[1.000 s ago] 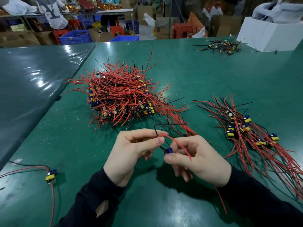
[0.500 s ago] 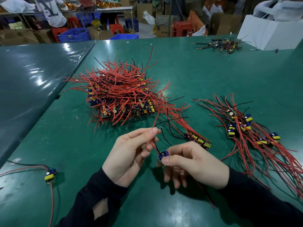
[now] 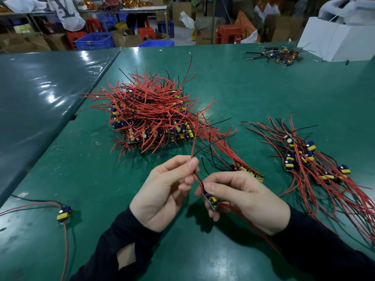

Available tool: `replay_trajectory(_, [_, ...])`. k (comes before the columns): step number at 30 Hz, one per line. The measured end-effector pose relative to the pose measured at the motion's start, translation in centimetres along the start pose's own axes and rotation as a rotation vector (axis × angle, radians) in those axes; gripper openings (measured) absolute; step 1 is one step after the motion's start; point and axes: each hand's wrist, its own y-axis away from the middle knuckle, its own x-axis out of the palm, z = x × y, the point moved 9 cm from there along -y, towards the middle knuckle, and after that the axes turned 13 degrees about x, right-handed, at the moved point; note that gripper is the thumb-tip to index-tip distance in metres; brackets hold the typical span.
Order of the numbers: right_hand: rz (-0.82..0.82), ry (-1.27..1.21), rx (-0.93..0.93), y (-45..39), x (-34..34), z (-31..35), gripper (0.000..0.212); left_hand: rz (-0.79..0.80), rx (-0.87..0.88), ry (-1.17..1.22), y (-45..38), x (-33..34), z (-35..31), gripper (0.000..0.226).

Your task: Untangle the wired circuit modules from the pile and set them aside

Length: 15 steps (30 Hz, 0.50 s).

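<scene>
A tangled pile (image 3: 150, 116) of circuit modules with red and black wires lies in the middle of the green table (image 3: 243, 94). My right hand (image 3: 243, 199) pinches one small module (image 3: 211, 199) with a yellow and a blue part, just above the table near me. My left hand (image 3: 166, 187) pinches that module's red wire (image 3: 193, 147), which runs straight up from my fingertips. A short row of joined modules (image 3: 249, 171) lies just behind my right hand. Sorted modules (image 3: 308, 159) with long red wires lie spread out on the right.
A single module (image 3: 64, 213) with its wires lies at the near left. A small heap of dark-wired modules (image 3: 278, 54) sits at the far right, beside a white box (image 3: 336, 43). A second table (image 3: 40, 94) adjoins on the left. Stools, crates and a person stand beyond.
My left hand slid along the red wire and pulled it straight upward. The right hand turned the module so its yellow part shows, and the looped wires near it came loose.
</scene>
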Motion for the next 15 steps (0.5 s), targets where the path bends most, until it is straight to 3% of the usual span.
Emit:
replay_trajectory(5, [-0.037, -0.101, 0.014, -0.1, -0.8, -0.1, 0.021, 0.174, -0.043, -0.072, 0.3, 1.2, 0.5, 0.019])
replay_trajectory(9, [-0.033, -0.133, 0.055, -0.2, -1.1, -0.4, 0.048, 0.252, -0.006, -0.194, 0.6, 1.7, 0.6, 0.018])
replay_trajectory(12, [-0.058, -0.1, 0.039, 0.0, -1.2, -0.1, 0.024, 0.244, 0.043, -0.218, 0.4, 1.8, 0.3, 0.02])
replay_trajectory(15, [-0.091, -0.052, 0.034, 0.0, -1.3, 0.0, 0.018, 0.23, 0.128, -0.264, 0.1, 1.7, -0.1, 0.019])
